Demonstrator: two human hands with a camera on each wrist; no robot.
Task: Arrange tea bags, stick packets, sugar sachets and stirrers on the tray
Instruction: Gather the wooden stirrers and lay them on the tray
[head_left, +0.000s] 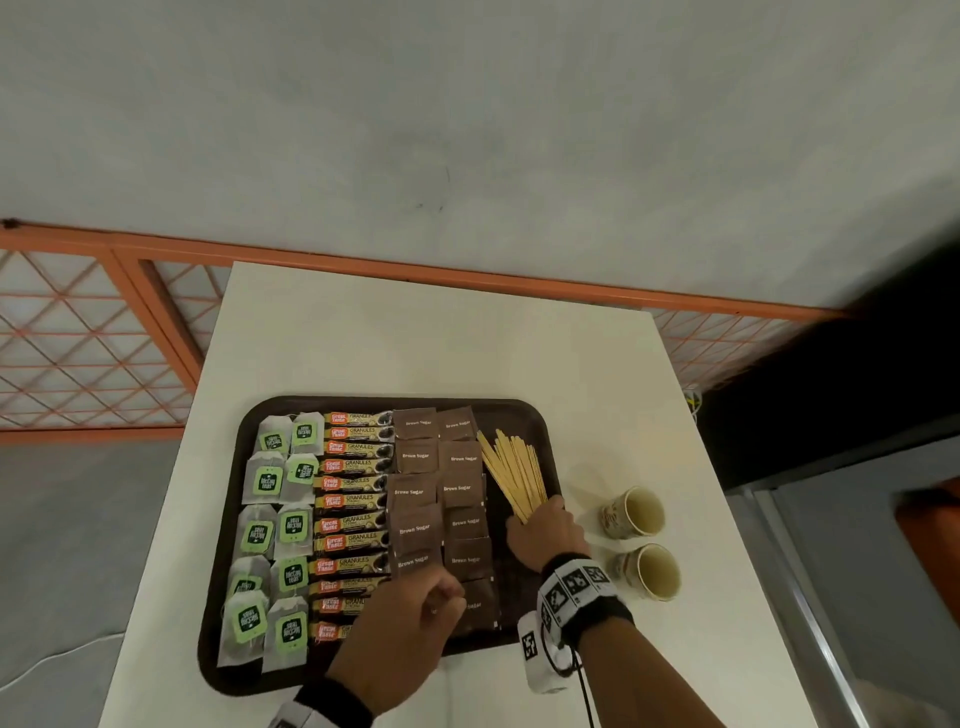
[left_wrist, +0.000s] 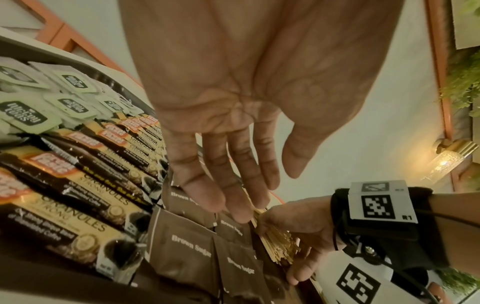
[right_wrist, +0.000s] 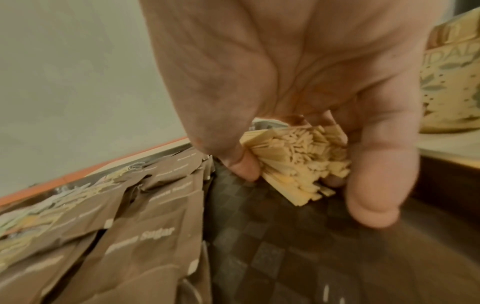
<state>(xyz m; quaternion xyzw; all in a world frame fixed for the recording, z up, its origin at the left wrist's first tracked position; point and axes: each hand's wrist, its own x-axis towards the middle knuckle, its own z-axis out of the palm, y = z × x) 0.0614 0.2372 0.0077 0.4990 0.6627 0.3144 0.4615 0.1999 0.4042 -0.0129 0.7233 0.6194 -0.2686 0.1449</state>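
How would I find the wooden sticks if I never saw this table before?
Look at the dark tray on the white table. Go to its right end, past the brown sugar sachets. The wooden stirrers are the fanned bundle there, the only thin pale sticks among flat packets, gripped at their near end by the right hand.

Dark brown plastic tray (head_left: 524, 415): floor embossed with a matt checker texture. Pale wooden stirrers (head_left: 511, 475): flat, unfinished strips. Brown paper sugar sachets (head_left: 415, 530): matt, creased. Coffee stick packets (head_left: 353, 501): glossy printed film. Tea bags (head_left: 265, 480): translucent white mesh, green paper tags. White table (head_left: 415, 338): smooth, matt.
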